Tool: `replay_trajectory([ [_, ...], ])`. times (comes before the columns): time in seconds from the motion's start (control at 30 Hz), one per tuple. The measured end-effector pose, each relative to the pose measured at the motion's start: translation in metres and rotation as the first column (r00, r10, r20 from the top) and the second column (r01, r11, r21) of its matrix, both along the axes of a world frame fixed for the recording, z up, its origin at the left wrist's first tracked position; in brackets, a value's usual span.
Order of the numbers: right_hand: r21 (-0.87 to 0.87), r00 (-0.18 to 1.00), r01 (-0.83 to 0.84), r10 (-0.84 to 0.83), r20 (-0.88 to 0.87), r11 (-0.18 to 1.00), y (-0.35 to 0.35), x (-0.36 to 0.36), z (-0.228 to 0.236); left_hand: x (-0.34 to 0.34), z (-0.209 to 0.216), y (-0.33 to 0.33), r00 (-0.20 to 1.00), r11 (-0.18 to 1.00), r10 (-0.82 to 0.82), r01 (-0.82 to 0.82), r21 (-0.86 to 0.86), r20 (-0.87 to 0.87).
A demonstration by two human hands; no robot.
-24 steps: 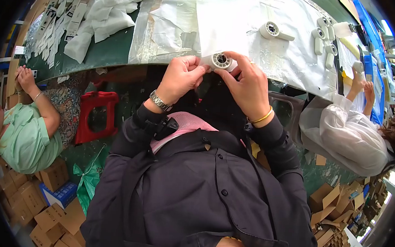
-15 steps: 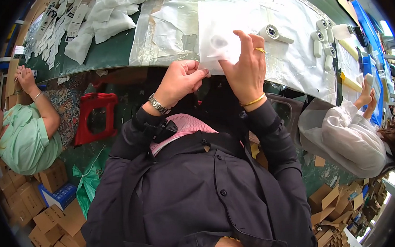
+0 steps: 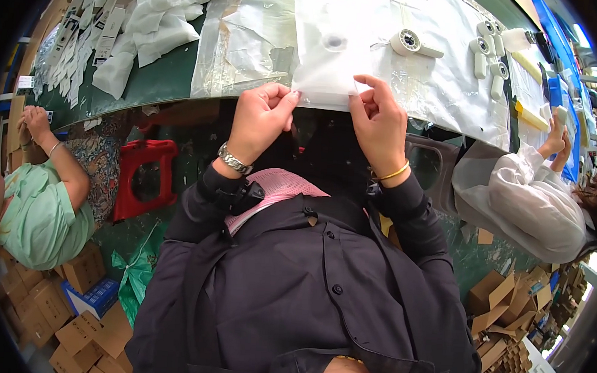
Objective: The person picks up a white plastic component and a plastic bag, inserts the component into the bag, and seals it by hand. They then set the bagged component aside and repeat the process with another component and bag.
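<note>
So, left fingers (image 3: 288,102) pinch a frosted bag (image 3: 328,65); right fingers (image 3: 359,111) touch its edge, grip unclear

Through the cloudy bag (image 3: 322,78) I make out only a dim round shape (image 3: 334,42), perhaps a fan head. My view's far edge crops the white pouches (image 3: 165,24) at left; the pale piece (image 3: 560,115) at far right is too small to identify.

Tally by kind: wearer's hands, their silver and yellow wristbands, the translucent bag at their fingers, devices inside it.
Hands (left hand, right hand): 2
Silver wristband: 1
Yellow wristband: 1
Translucent bag: 1
Round-headed device inside, seen hazily: 1
Total: 6
</note>
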State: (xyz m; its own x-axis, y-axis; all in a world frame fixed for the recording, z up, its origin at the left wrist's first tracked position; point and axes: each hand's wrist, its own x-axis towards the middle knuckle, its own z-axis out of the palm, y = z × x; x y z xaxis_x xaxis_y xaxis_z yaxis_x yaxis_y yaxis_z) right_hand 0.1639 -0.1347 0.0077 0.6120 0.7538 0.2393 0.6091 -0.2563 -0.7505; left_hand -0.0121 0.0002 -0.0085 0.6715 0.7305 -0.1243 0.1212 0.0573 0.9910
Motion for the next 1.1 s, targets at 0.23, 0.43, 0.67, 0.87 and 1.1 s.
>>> replay_trajectory([
  [0.23, 0.108, 0.987, 0.047, -0.03, -0.156, 0.993, -0.027, -0.007, 0.008, -0.018, 0.014, 0.005, 0.982, 0.955, -0.162, 0.131, -0.267, -0.096],
  [0.43, 0.184, 0.985, -0.14, 0.118, 0.126, 0.973, -0.024, -0.014, 0.024, -0.011, 0.02, 0.009, 0.985, 0.955, -0.112, 0.07, -0.29, -0.13],
  [0.67, 0.17, 0.907, -0.385, 0.338, 0.253, 0.907, 0.013, -0.022, 0.018, -0.01, 0.008, 0.007, 0.998, 0.951, -0.059, 0.045, -0.307, -0.034],
  [0.87, 0.045, 0.902, -0.421, 0.412, 0.131, 0.906, 0.027, -0.028, 0.013, -0.015, 0.008, 0.008, 0.997, 0.942, -0.076, 0.07, -0.329, -0.008],
  [1.1, -0.033, 0.88, -0.446, 0.445, 0.166, 0.895, 0.03, -0.029, 0.012, -0.014, 0.011, 0.007, 0.997, 0.942, -0.082, 0.075, -0.326, -0.008],
])
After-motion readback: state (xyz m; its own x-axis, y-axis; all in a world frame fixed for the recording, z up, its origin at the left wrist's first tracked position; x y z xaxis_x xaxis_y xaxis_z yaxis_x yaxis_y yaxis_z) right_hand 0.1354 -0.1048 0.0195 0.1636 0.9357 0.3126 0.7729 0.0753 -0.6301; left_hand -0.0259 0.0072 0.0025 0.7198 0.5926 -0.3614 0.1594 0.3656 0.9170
